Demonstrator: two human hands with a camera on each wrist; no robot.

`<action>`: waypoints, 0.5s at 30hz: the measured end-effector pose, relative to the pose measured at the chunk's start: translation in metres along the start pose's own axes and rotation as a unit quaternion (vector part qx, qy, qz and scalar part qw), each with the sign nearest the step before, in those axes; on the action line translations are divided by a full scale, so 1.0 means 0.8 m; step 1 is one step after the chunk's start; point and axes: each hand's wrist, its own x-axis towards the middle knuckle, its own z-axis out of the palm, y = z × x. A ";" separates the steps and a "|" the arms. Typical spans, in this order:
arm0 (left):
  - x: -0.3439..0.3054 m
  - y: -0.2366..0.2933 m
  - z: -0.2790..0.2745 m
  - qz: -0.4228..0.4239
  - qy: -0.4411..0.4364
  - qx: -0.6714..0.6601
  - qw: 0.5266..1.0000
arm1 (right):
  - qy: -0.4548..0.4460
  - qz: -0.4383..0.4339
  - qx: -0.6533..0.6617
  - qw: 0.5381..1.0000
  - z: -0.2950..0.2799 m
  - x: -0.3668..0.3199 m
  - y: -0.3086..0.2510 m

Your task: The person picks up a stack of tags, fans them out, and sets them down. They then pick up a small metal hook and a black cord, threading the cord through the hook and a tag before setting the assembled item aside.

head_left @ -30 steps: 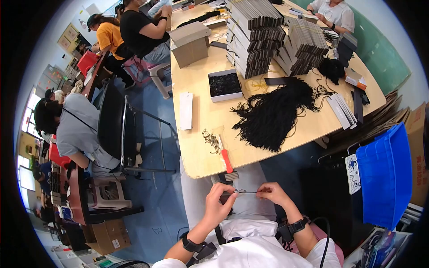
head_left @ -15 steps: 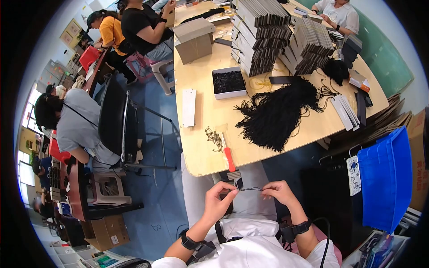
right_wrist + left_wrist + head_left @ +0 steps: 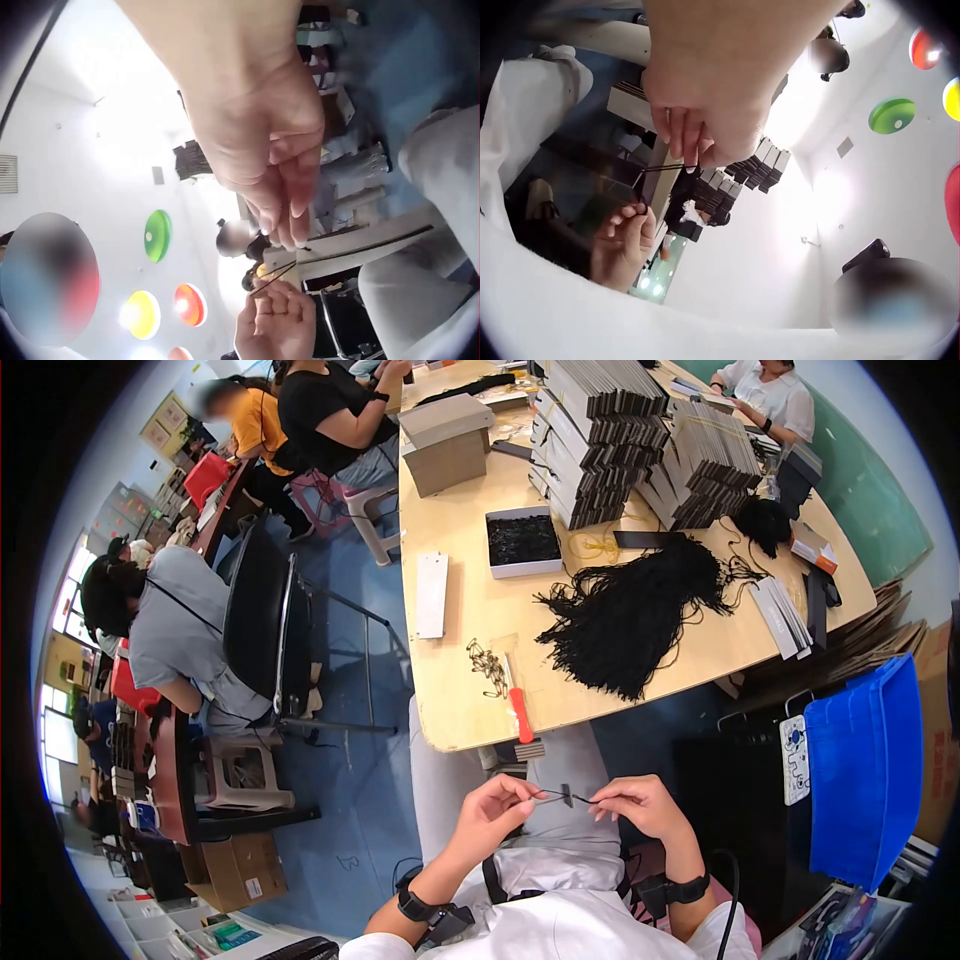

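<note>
Over the lap, my left hand point(image 3: 494, 810) and right hand point(image 3: 643, 804) pinch the two sides of a thin black cord point(image 3: 549, 793). A small dark flat piece point(image 3: 567, 796) sits on the cord between them. In the left wrist view, the doubled cord point(image 3: 664, 168) runs from the left fingertips toward the right hand point(image 3: 625, 244). From the right wrist, the cord point(image 3: 274, 277) shows near the left hand point(image 3: 276, 321). Beyond the hands, on the table point(image 3: 465, 710), lie a red-handled tool point(image 3: 519, 712) and a pile of small bronze-coloured metal pieces point(image 3: 485, 667).
A large bundle of black cords point(image 3: 635, 625) spreads across the table. Behind it are an open box of small black pieces point(image 3: 524, 543) and tall stacks of grey cards point(image 3: 600, 450). A blue bin point(image 3: 863, 770) stands at the right. Other people sit at tables around.
The hands have moved slightly farther apart. The cord was straight, then slack and looped; now it is drawn out again, with the small dark piece showing in its middle. The head view has shifted slightly.
</note>
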 end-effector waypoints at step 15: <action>0.000 0.030 0.041 0.211 -0.020 0.380 0.900 | 0.142 -0.257 -0.301 0.907 0.062 0.016 -0.044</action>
